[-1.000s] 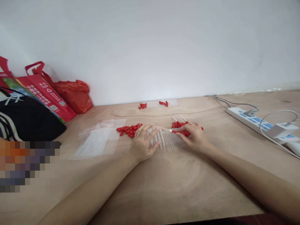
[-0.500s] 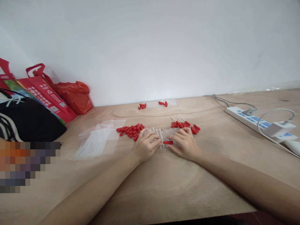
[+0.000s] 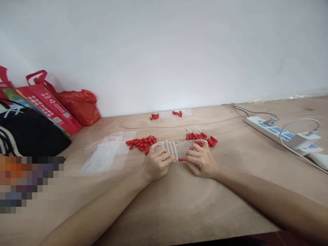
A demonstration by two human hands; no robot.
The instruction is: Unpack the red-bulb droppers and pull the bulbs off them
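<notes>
A row of thin clear tubes (image 3: 176, 147) lies on the wooden table (image 3: 179, 205). My left hand (image 3: 157, 163) is closed, its fingertips pinching the near end of a clear tube. My right hand (image 3: 202, 160) is closed on a small red cap (image 3: 181, 159), held against that tube's end. A pile of loose red caps (image 3: 140, 142) lies just beyond my left hand. Another pile of red caps (image 3: 203, 137), some fitted on tubes, lies beyond my right hand.
Clear zip bags (image 3: 107, 152) lie to the left. Small filled bags with red caps (image 3: 169, 114) sit near the wall. Red shopping bags (image 3: 58, 102) and a black bag (image 3: 28, 133) stand at far left. A white power strip (image 3: 282, 134) with cables lies at right.
My right hand took a red cap from the right pile and brought it towards me. Both hands drew back to the near end of the tubes and met there.
</notes>
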